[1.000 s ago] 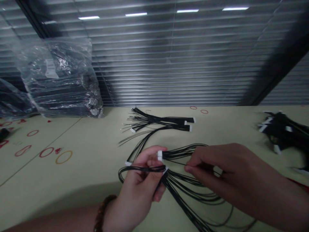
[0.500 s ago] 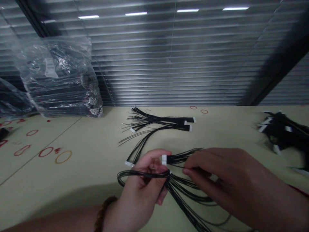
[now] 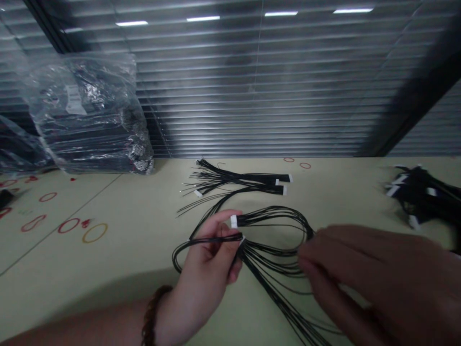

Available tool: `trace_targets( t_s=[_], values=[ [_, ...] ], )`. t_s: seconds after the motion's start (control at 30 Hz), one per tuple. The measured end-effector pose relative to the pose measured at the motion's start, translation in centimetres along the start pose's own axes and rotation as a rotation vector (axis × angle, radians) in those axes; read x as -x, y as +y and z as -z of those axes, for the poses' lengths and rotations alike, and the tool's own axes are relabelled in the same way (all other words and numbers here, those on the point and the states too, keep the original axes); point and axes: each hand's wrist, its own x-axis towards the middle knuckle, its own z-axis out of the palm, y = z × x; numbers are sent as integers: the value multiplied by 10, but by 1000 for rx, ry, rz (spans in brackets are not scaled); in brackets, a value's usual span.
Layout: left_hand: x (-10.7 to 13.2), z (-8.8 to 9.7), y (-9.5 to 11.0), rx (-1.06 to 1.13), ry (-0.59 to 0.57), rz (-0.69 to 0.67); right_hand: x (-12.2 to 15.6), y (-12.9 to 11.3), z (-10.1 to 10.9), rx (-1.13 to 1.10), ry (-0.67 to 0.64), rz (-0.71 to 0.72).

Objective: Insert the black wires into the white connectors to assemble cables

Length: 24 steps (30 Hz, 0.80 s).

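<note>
**Black wire harness point(image 3: 268, 217) looped through the left hand point(image 3: 203, 259)**

The harness is off the table, held low over it, near the front edge of the view. The left hand is clenched around the gathered wires, which run across the fingers and bend into a small loop on the outer side. A white connector point(image 3: 234, 221) stands just above the fingertips. From it the wires swing out to the right in a wide loop and return to the grip, while the long loose ends fan downward across the table.

The right hand point(image 3: 370, 283) is blurred, just right of the big loop, its fingers loosely spread and no wire visibly pinched. Whether its fingertips touch the wires cannot be told.

State of the work, as far as it shows: this harness is looped and loose. Two bundles point(image 3: 245, 178) lie straighter on the table beyond it, connectors together at the right end. A tangled heap of harnesses point(image 3: 421, 192) sits at the far right — white connectors poking out.

The table point(image 3: 108, 288) is pale yellow-green, with red and yellow rings point(image 3: 68, 225) at the left. Behind them stand two clear plastic bags of black wiring point(image 3: 86, 115), the nearer one labelled. Beyond the table, slatted blinds point(image 3: 252, 96) fill the background — ceiling lights reflected in them. Brown beads point(image 3: 151, 317) circle the left wrist.
</note>
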Motion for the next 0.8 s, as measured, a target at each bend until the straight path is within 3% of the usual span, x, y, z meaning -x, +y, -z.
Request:
trace_targets(
  t_s=[0.1,0.2,0.3,0.37,0.57,0.8],
  values=[
    [-1,0,1,12,-3,-17,8,-3,-9,-37,-305,-26],
    [0,0,0,17,-14,-32,-5,-6,-18,-204,-434,-180],
    [2,0,0,27,-54,-62,-24,-7,-21,-535,-398,-268],
    [4,0,-1,19,-71,-72,-29,-8,-21,-636,-384,-287],
    [5,-1,-1,-42,-87,-91,-25,-11,-25,-657,-411,-439],
    [6,-1,-3,-76,-99,-135,-28,-10,-24,-669,-429,-481]
  ],
)
